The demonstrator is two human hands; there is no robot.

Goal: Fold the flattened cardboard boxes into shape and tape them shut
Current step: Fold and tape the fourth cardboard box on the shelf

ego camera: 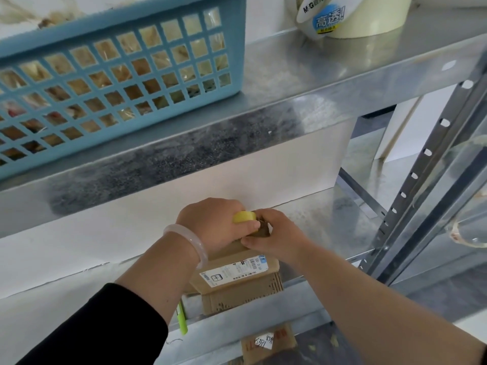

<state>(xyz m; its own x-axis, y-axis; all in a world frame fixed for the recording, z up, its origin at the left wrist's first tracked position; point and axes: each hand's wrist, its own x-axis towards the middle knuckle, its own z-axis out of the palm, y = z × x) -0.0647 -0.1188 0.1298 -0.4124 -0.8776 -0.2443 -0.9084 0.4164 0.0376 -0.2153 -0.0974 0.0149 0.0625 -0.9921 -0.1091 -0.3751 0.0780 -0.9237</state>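
Left hand (213, 225), a bracelet at its wrist and a black sleeve behind, was closed from above round a small yellow tape roll (243, 216), so that only a curve of yellow showed past the knuckles. Right hand (276, 239) sat just beside it, fingers curled over the far end of the cardboard box (237, 276) and thumb laid on the box's top face. A brown scrap (264, 230) showed between the two hands. Whether it was a tape end or a box flap could not be told.

Seen from the head camera, the box lay on the lower metal shelf (342, 219), its long axis running from the person away toward the white back panel, with a printed label (232, 271) on top. Both hands were at its far end, so the box stretched from them back toward the person, partly under the left wrist. The left hand had the roll and the right steadied the box. The coming move probably turned on drawing tape along that axis toward the near end, where the ragged near flap (242, 299) looked not yet stuck down.

A green pen (181, 321) lay just left of the box. On the upper shelf stood a blue basket (118, 30) and larger tape rolls (350, 17), well apart from the hands.
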